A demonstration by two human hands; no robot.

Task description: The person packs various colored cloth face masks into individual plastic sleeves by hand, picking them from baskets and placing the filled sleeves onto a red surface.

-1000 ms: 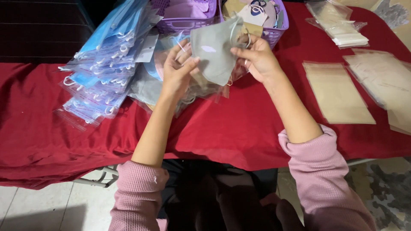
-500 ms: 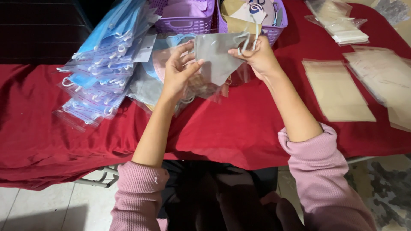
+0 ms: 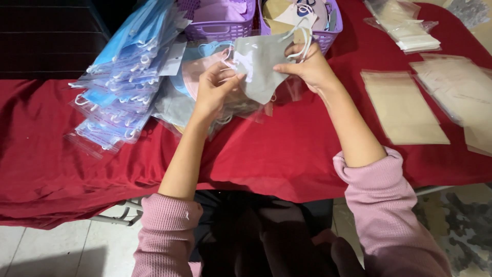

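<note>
Now the grey mask [image 3: 259, 64] sits lower, still pinched by left hand [image 3: 212, 92] and right hand [image 3: 307, 69].

A red cloth [image 3: 287, 154] is covering the worktop and hanging off the near edge. On the left, a stack of blue masks in clear bags [image 3: 123, 82] is fanning out toward the corner. Two purple baskets are sitting at the back: the left basket [image 3: 218, 28] with pale stuff in it, the right basket [image 3: 328, 36] with a mix I can't make out. Over on the right, flat tan packets [image 3: 402, 107] are lying side by side, and a small pile of clear sleeves [image 3: 405, 28] is sitting behind them.
</note>
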